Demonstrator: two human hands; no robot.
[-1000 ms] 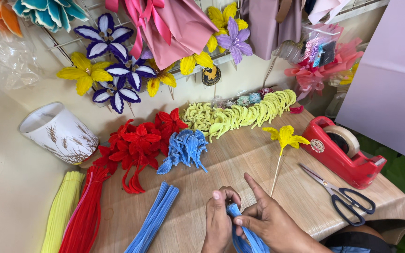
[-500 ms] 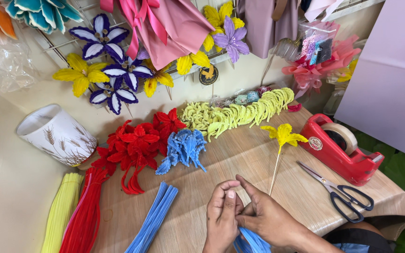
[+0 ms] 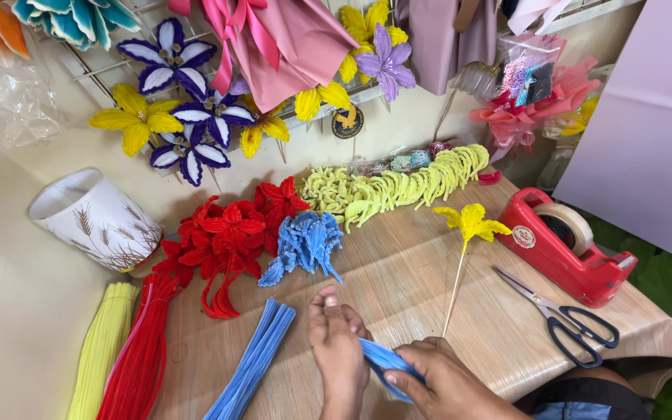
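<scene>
Though the frame's lower edge crops both, left hand [image 3: 337, 350] and right hand [image 3: 446, 381] pinch a partly hidden blue petal piece [image 3: 383, 361].

Wooden table [image 3: 398, 272]: pipe cleaners [image 3: 254, 362], scissors [image 3: 565, 319]

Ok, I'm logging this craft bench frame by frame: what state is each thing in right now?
left hand: pinching the blue pipe-cleaner piece
right hand: gripping the same piece
scissors: shut, lying flat
tape dispenser: upright, roll loaded
white cup: tipped on its side
yellow flower on stick: lying on the table
blue pipe cleaners: straight, bundled
</scene>
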